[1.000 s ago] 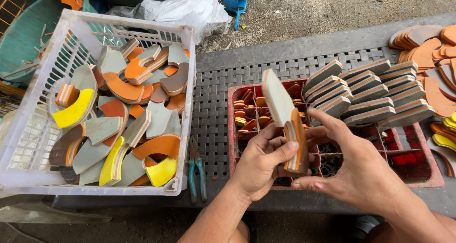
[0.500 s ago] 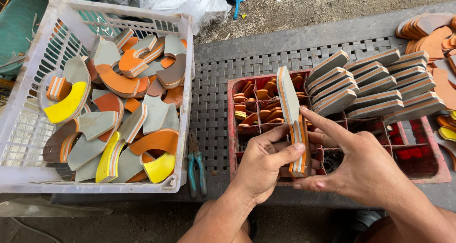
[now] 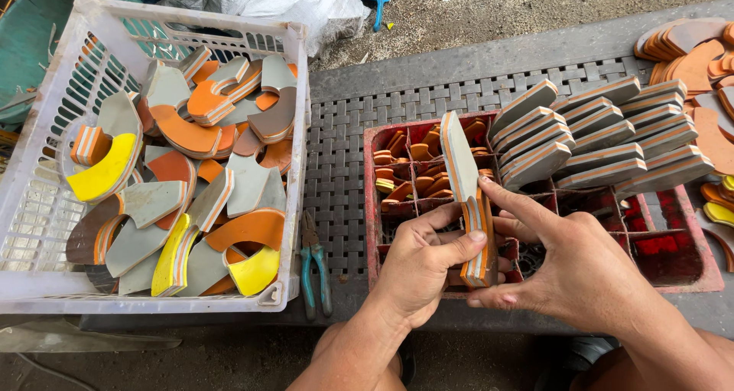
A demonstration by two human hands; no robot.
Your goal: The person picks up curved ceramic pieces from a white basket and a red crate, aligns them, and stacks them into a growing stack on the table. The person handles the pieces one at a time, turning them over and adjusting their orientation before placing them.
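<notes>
Left hand (image 3: 420, 261) and right hand (image 3: 573, 272) together pinch an upright layered grey-and-orange foam strip (image 3: 468, 200) over the red compartment tray (image 3: 688, 272) at the counter's (image 3: 340, 154) near edge.

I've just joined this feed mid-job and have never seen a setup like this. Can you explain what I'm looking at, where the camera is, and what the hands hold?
There is no machine here: a person works with two bare hands, filmed by one camera worn on the head, looking down. The left hand and right hand together hold a layered grey-and-orange foam slab upright on its edge. Behind it sits a red compartmented plastic crate with a row of similar grey slabs leaning across it and small orange offcuts inside. At left, a white plastic lattice basket holds curved grey, orange and yellow foam pieces. Green-handled pliers lie between them on a dark woven mat.
</notes>
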